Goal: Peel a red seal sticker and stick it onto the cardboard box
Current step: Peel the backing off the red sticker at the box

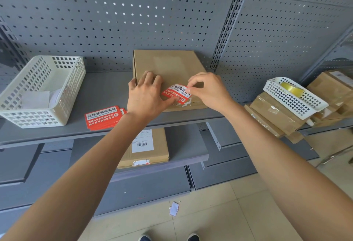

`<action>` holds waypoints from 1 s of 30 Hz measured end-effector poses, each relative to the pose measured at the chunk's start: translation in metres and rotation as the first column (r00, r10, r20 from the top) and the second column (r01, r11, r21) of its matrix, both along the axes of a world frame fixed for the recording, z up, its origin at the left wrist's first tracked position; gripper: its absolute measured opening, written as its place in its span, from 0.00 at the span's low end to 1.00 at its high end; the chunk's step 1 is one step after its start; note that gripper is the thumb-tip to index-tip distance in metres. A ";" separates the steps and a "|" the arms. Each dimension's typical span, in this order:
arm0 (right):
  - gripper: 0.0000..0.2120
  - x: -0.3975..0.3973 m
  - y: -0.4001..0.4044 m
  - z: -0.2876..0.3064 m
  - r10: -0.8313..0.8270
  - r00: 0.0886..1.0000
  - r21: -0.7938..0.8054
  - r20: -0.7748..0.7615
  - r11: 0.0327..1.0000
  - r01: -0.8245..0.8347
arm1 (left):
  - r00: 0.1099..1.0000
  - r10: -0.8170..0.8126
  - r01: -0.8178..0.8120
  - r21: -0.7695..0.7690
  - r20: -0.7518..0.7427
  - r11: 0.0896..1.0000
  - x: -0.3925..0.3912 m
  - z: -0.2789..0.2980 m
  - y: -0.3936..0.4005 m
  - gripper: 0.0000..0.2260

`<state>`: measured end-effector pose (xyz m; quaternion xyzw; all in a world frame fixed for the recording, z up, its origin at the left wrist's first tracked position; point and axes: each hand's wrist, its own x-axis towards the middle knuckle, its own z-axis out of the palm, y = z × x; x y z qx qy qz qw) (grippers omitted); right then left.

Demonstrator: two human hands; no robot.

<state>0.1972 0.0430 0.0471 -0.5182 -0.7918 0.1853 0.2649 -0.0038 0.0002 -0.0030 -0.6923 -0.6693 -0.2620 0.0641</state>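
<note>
A flat cardboard box (pixel 168 63) lies on the grey shelf (pixel 107 90) against the pegboard. A red seal sticker (pixel 176 94) with white lettering lies at the box's near edge. My right hand (pixel 208 90) pinches the sticker's upper right corner between thumb and forefinger. My left hand (pixel 146 93) rests flat on the box, its thumb pressing the sticker's lower left end. White torn residue shows on the box edge just below the sticker. A small stack of red seal stickers (pixel 104 117) lies on the shelf to the left of my left wrist.
A cream plastic basket (pixel 41 90) holding white backing papers stands at the left. At the right, a white basket (pixel 294 95) with a tape roll sits on stacked cardboard parcels (pixel 275 114). Another labelled box (pixel 147 149) lies on the lower shelf. Paper scraps lie on the floor.
</note>
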 end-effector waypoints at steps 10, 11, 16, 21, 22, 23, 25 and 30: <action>0.04 0.001 -0.003 0.002 0.059 0.998 -0.016 0.032 0.998 -0.059 | 0.984 -0.133 0.120 -0.112 -0.121 0.986 -0.014 0.006 -0.007 0.36; 0.04 0.001 -0.002 0.001 0.061 0.998 -0.013 0.025 0.998 -0.061 | 0.980 -0.151 0.135 -0.123 -0.131 0.983 -0.016 0.008 -0.008 0.37; 0.04 0.001 -0.004 0.000 0.060 0.997 -0.013 0.042 0.998 -0.060 | 0.975 -0.166 0.145 -0.143 -0.147 0.979 -0.019 0.014 -0.009 0.37; 0.05 0.002 -0.005 -0.001 0.075 0.994 -0.007 0.080 0.997 -0.075 | 0.982 -0.159 0.146 -0.115 -0.107 0.983 -0.017 0.012 -0.011 0.33; 0.05 0.002 -0.005 -0.001 0.077 0.993 -0.004 0.090 0.997 -0.077 | 0.982 -0.157 0.145 -0.112 -0.103 0.983 -0.017 0.011 -0.011 0.33; 0.05 0.002 -0.005 -0.002 0.078 0.992 -0.002 0.097 0.997 -0.079 | 0.983 -0.156 0.145 -0.110 -0.098 0.983 -0.017 0.011 -0.010 0.33; 0.05 0.002 -0.005 -0.002 0.079 0.992 0.002 0.102 0.997 -0.080 | 0.983 -0.158 0.149 -0.104 -0.092 0.983 -0.017 0.011 -0.010 0.33; 0.05 0.003 -0.005 -0.001 0.088 0.990 -0.003 0.107 0.996 -0.088 | 0.984 -0.155 0.147 -0.099 -0.086 0.984 -0.017 0.010 -0.010 0.33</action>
